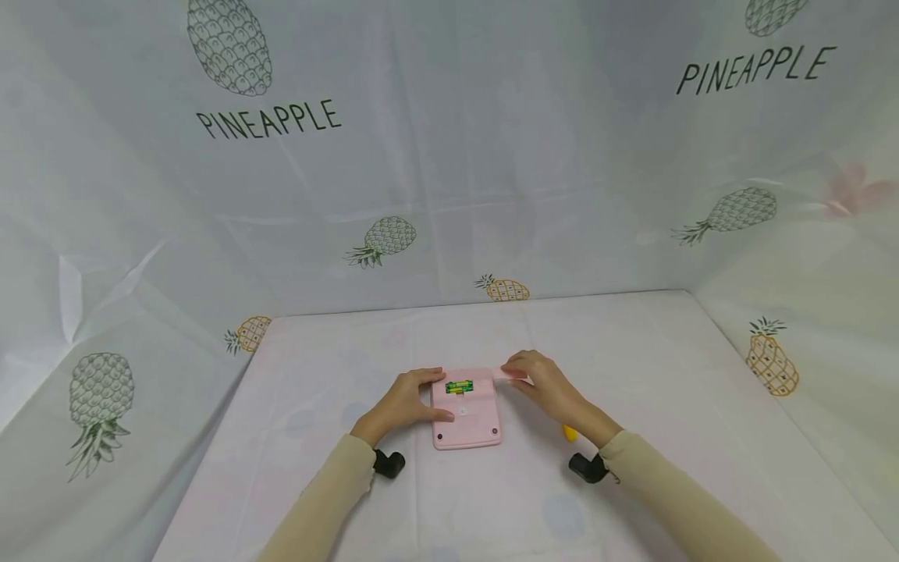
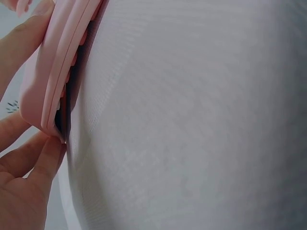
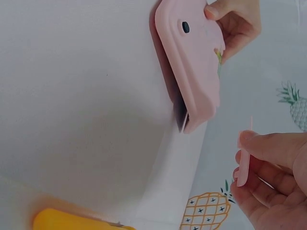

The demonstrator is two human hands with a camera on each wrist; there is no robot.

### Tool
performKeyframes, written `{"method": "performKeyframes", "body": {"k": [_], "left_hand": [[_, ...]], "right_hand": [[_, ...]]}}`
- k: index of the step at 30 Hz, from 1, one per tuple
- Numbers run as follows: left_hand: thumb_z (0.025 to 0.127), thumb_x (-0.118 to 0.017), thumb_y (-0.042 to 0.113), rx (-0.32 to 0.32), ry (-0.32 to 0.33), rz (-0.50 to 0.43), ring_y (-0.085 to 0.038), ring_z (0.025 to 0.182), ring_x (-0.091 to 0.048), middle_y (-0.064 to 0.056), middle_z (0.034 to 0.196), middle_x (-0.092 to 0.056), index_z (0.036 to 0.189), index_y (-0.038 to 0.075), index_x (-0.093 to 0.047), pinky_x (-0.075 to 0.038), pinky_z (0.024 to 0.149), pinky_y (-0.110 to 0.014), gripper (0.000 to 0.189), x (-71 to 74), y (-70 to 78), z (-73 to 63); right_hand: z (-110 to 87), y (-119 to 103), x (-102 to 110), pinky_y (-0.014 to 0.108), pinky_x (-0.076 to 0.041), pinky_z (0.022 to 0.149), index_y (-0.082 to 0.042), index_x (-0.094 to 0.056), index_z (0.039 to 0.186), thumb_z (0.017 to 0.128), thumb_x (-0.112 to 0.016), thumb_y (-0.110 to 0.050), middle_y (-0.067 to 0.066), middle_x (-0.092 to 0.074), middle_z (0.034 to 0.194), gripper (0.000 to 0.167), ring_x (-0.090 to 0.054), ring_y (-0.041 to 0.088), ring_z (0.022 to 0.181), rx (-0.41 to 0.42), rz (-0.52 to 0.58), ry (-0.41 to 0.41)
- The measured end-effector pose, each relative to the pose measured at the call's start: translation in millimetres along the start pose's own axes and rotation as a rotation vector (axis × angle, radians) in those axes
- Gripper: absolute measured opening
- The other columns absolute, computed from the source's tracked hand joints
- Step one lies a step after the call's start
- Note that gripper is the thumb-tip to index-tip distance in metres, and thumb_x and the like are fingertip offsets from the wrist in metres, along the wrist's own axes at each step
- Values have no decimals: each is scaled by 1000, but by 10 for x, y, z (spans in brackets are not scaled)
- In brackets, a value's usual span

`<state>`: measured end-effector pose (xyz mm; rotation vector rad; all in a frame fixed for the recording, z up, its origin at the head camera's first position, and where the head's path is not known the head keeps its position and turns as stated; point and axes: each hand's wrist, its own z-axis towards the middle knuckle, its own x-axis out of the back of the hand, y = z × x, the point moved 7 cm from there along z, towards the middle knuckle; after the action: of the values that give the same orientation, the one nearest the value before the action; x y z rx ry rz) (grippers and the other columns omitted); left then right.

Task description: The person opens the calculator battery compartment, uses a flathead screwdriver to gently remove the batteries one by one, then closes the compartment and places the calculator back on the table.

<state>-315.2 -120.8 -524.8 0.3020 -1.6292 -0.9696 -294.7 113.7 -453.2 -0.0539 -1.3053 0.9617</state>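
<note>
A pink calculator (image 1: 470,431) lies face down on the table, its keys showing along the underside edge in the left wrist view. Green-and-yellow batteries (image 1: 460,386) sit in the uncovered compartment in its back. My left hand (image 1: 406,400) grips the calculator's left side, thumb on the back and fingers at the far edge. Beyond the far right corner, my right hand (image 1: 551,390) pinches a small pink battery cover (image 3: 243,167) between thumb and fingers. In the right wrist view the cover is apart from the calculator.
A yellow handle-like object (image 3: 72,221) lies on the table, partly hidden beneath my right forearm in the head view. The table (image 1: 449,507) has a pale cloth. A pineapple-print curtain (image 1: 449,156) hangs behind and at both sides.
</note>
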Motion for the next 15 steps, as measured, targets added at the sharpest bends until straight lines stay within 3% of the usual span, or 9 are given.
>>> {"method": "performKeyframes", "body": {"k": [15], "left_hand": [[68,-92,43,6,6,-5,-32,141,-39,-8,149,-50,140,6,-57,-34,115,-46,89,6,4,-4]], "right_hand": [[-67,102,88,39,-57,85,4,-72,111,83,-76,6,10,-68,109,29,-64,25,98,11,10,16]]}}
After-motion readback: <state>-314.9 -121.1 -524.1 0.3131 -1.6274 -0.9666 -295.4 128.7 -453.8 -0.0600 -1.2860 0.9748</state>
